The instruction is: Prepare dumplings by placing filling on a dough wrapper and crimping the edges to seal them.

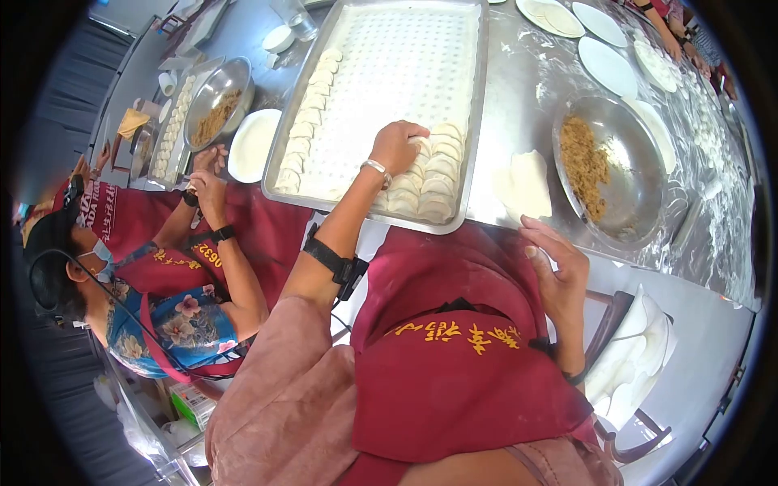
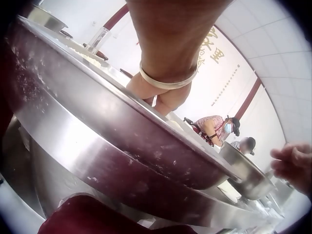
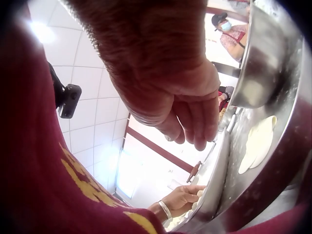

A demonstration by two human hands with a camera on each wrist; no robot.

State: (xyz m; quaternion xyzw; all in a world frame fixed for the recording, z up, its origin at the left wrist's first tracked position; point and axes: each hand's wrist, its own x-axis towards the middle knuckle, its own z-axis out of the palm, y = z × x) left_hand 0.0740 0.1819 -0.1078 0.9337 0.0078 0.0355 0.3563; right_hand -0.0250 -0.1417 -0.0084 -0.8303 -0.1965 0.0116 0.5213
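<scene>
My left hand (image 1: 397, 147) reaches over the metal tray (image 1: 271, 174), its fingers bent at the far end of a row of dumplings (image 1: 438, 186). In the right wrist view the left hand (image 3: 181, 200) pinches a pale dumpling (image 3: 200, 193) at its fingertips. The wrist with its bangle blocks most of the left wrist view, hiding the fingertips there. My right hand (image 1: 561, 267) hangs just off the table edge with relaxed fingers and nothing in them. Beyond its fingertips lie flat dough wrappers (image 1: 525, 185).
A steel bowl of brown filling (image 1: 585, 166) stands right of the wrappers. Another row of dumplings (image 1: 306, 121) lines the tray's left side. White plates (image 1: 608, 66) sit on the floury table. At my left, a person in a red apron works beside another bowl (image 1: 237, 74).
</scene>
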